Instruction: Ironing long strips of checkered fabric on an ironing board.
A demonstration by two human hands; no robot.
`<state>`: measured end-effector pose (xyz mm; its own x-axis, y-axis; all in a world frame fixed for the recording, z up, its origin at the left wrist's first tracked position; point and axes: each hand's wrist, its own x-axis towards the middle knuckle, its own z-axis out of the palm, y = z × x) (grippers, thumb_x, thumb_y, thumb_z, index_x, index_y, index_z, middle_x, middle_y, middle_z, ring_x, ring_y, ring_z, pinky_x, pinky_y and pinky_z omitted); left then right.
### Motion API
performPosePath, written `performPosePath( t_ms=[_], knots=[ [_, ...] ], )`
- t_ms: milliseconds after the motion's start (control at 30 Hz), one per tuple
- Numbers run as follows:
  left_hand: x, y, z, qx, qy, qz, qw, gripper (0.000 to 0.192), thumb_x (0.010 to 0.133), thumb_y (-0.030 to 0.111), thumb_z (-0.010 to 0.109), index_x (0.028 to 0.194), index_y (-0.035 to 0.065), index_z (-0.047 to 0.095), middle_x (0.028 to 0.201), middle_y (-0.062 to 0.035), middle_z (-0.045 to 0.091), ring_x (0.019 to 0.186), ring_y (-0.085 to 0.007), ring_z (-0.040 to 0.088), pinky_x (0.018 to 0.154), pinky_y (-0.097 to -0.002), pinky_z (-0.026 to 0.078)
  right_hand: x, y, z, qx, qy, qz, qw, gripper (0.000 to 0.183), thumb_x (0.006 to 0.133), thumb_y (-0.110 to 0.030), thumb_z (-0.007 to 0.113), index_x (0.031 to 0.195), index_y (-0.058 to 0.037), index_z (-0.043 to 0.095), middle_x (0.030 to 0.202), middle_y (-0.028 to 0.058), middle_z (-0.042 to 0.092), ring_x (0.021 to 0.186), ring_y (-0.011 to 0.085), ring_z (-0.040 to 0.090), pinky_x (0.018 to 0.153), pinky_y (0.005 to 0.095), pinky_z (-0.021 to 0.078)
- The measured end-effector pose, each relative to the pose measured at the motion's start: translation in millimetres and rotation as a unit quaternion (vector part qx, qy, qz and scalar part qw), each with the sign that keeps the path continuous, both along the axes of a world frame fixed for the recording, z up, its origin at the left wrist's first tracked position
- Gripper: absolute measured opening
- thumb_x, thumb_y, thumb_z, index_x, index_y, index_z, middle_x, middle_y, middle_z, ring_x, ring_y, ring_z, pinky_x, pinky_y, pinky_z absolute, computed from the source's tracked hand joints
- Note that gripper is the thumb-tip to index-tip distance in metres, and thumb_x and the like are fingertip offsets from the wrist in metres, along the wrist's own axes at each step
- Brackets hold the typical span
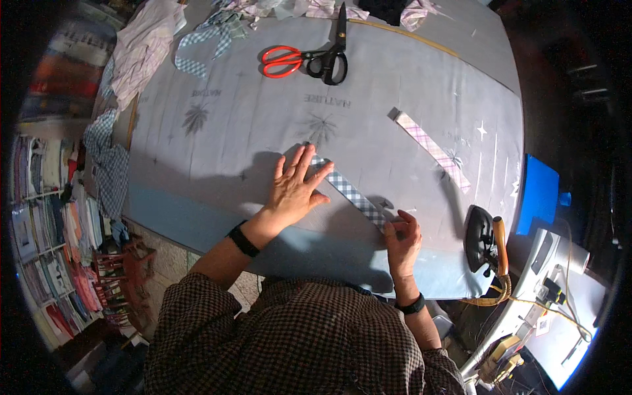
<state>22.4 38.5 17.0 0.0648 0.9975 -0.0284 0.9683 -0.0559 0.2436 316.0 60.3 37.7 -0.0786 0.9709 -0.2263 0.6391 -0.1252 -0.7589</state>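
A narrow blue-and-white checked fabric strip [356, 196] lies slantwise on the cloth-covered table. My left hand [295, 190] rests palm down with spread fingers, its index finger at the strip's upper end. At the lower right end, my right hand [404, 239] pinches the strip between thumb and fingers. A pink-and-white plaid fabric strip [433, 150] lies farther right, apart from both hands. Beyond my hands are black-handled tailor's shears [334, 54] and red-handled scissors [282, 62], the scissors' blades partly hidden by the shears.
An iron [480, 242] with a wooden handle stands at the table's right front corner, its cord trailing over the edge. Plaid fabric [145, 49] and checked cloth [107, 168] hang at the left side. Fabric scraps [323, 8] lie along the far side. A sewing machine [535, 266] is at right.
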Motion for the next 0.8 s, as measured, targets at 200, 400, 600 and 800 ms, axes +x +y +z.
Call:
performPosePath(
  t_ms=[200,400,600,800],
  knots=[
    [1.0,2.4,11.4,-0.010,0.008,-0.003,1.000,0.076,0.083,0.056,0.063,0.150,0.0317,0.036,0.162,-0.0153,0.012,0.148,-0.0314,0.014,0.115,-0.0541,0.010,2.2,-4.3,-5.6,0.107,-0.061,0.042,0.991,0.038,0.078,-0.016,0.073,0.112,-0.0040,0.064,0.091,0.0063,0.068,0.088,0.0262,0.060,0.083,0.0396,0.0462],
    [0.6,1.5,8.2,0.002,0.012,-0.007,1.000,0.076,0.086,0.054,0.061,0.152,0.0305,0.031,0.162,-0.0159,0.010,0.148,-0.0334,0.014,0.114,-0.0552,0.013,1.6,-1.9,-2.0,0.127,-0.073,0.054,0.988,0.033,0.079,-0.014,0.072,0.110,-0.0066,0.066,0.089,0.0048,0.065,0.087,0.0244,0.056,0.083,0.0384,0.0440],
    [36.2,-25.1,30.3,0.022,-0.240,0.056,0.969,0.041,0.094,0.031,0.062,0.127,0.0063,0.057,0.122,-0.0149,0.060,0.108,-0.0255,0.060,0.090,-0.0407,0.045,14.7,-8.0,22.2,0.030,0.039,0.026,0.998,0.022,0.081,-0.012,0.073,0.102,-0.0071,0.069,0.089,0.0057,0.068,0.089,0.0208,0.061,0.086,0.0366,0.0451],
    [107.7,-27.2,51.5,-0.341,-0.784,0.217,0.470,0.036,0.097,0.037,0.059,0.112,0.0055,0.064,0.103,-0.0065,0.069,0.095,-0.0174,0.066,0.083,-0.0312,0.052,21.5,-22.7,60.8,-0.013,0.217,0.041,0.975,0.023,0.078,-0.005,0.079,0.098,-0.0008,0.068,0.094,0.0063,0.069,0.083,0.0148,0.064,0.079,0.0293,0.0514]
  ],
)
